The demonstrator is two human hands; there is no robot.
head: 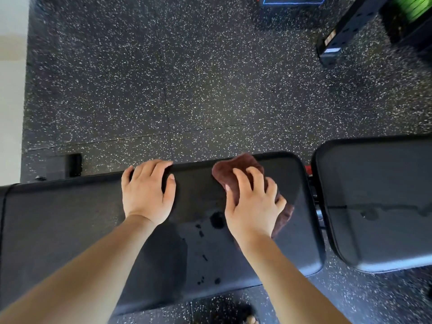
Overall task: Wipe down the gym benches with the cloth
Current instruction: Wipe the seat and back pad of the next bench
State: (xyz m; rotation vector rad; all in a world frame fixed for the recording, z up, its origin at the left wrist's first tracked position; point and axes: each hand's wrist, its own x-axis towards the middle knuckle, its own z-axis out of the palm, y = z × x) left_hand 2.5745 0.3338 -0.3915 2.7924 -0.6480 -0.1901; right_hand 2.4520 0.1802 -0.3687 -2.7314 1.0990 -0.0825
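A black padded gym bench (70,225) runs across the lower half of the head view, with wet drops and streaks on its middle. My right hand (254,204) presses flat on a brown cloth (240,167) near the bench pad's far right corner; part of the cloth shows beyond and under the fingers. My left hand (147,190) rests on the pad's far edge, fingers curled over the rim, holding nothing else. A second black pad (374,195) lies to the right across a narrow gap, with a wet streak on it.
Speckled black rubber floor (187,78) stretches beyond the bench. A black rack base (346,36) with green plates (411,8) stands at the top right. A white wall (11,90) borders the left. A small black bench foot (73,164) sits on the floor at left.
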